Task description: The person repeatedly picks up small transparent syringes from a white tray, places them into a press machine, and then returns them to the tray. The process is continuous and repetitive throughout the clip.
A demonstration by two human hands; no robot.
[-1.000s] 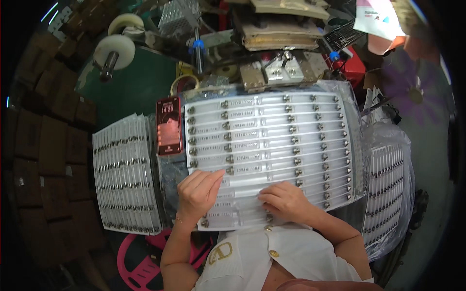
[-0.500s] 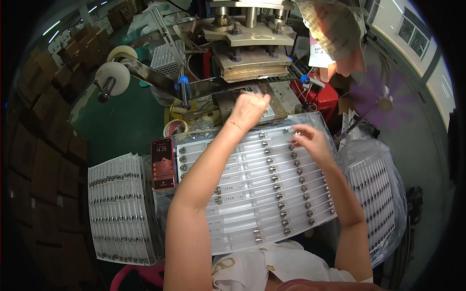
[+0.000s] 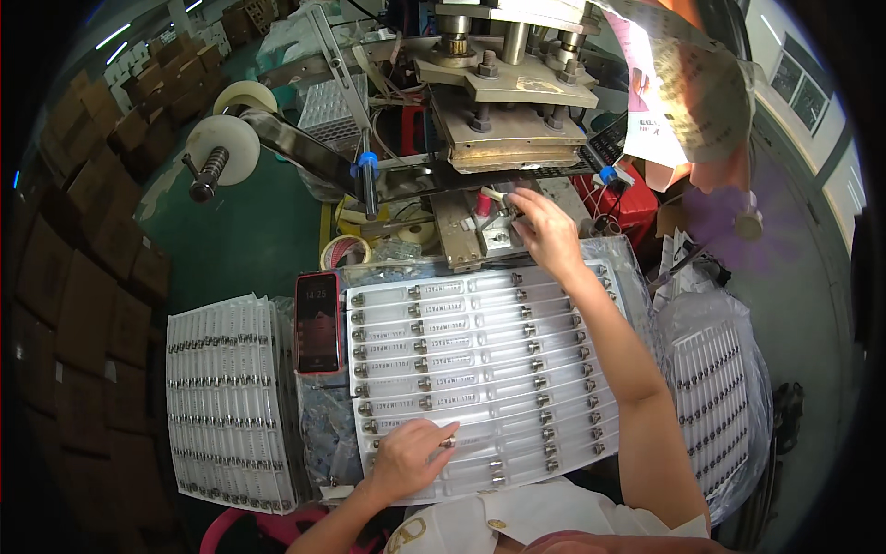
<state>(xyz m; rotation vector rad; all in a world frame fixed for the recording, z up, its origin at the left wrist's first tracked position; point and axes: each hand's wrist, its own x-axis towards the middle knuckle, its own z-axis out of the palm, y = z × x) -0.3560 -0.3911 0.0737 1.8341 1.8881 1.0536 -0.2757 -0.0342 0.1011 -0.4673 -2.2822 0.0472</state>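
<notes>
My right hand [image 3: 544, 231] has left the tray and now pinches a small metal part [image 3: 506, 205] at the press fixture [image 3: 494, 231], grip closed. My left hand [image 3: 411, 457] rests open-fingered on the clear blister tray [image 3: 480, 369] of capped tubes, moved down to its near edge on the bench.

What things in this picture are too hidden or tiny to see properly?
- Right hand, head view: whatever its fingertips pinch at the press is too small to tell.
- Left hand: the part under it on the clear tray is covered by its fingers.
- Right stack of trays: partly wrapped in a plastic bag and bent by the lens.
- Cardboard boxes: dark at the rim.
</notes>
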